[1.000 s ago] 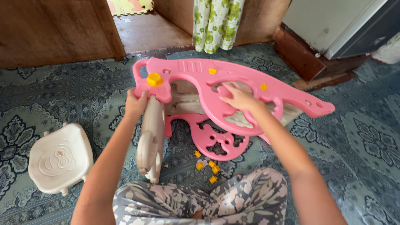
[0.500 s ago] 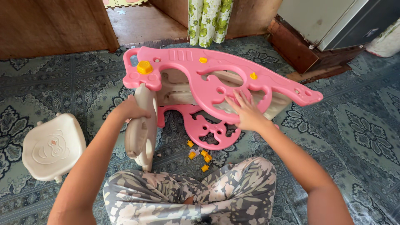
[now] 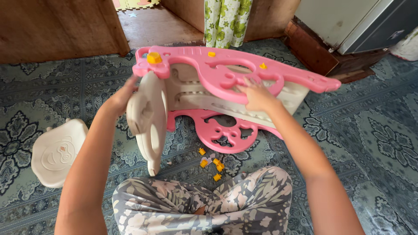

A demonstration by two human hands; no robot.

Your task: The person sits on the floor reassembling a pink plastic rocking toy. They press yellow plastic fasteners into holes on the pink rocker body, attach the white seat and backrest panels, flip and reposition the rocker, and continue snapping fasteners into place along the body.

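A pink and cream plastic rocking toy (image 3: 204,65) lies on its side on the patterned floor mat in front of my crossed legs. My left hand (image 3: 119,98) grips the cream end panel (image 3: 148,117) at the toy's left end. My right hand (image 3: 257,93) presses flat, fingers spread, on the upper pink side panel near its cut-outs. A yellow plastic nut (image 3: 153,57) sits on the pink panel's top left corner. The lower pink side panel (image 3: 226,130) rests on the mat beneath.
Several small yellow plastic pieces (image 3: 211,163) lie on the mat by my knees. A cream seat part (image 3: 58,152) lies at the left. A green curtain (image 3: 228,21), wooden walls and a grey appliance (image 3: 361,21) stand behind.
The view has shifted downward and closer. My left hand has slid along the cream end panel, and my right hand has moved from the toy's lower edge up onto the pink panel.
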